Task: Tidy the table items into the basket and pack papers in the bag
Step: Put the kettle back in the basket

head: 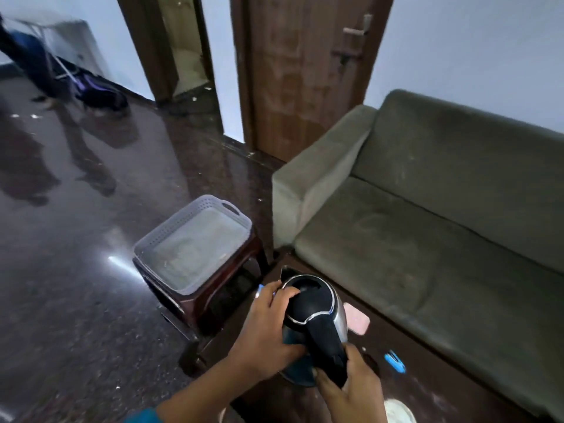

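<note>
I hold a steel kettle (317,312) with a black lid and handle above the dark table (396,355). My right hand (351,389) grips its handle from below. My left hand (265,334) is wrapped around the kettle's left side, thumb on the lid. A grey perforated basket (143,248) with nothing in it stands on a small dark wooden stool (219,288) to the left. A pink flat item (358,320) and a small blue item (395,361) lie on the table to the right of the kettle.
A grey-green sofa (427,227) runs along the right behind the table. A closed brown door (305,71) and an open doorway (183,47) are at the back. A person's legs (27,62) and a dark bag (103,96) are at the far left on the glossy floor.
</note>
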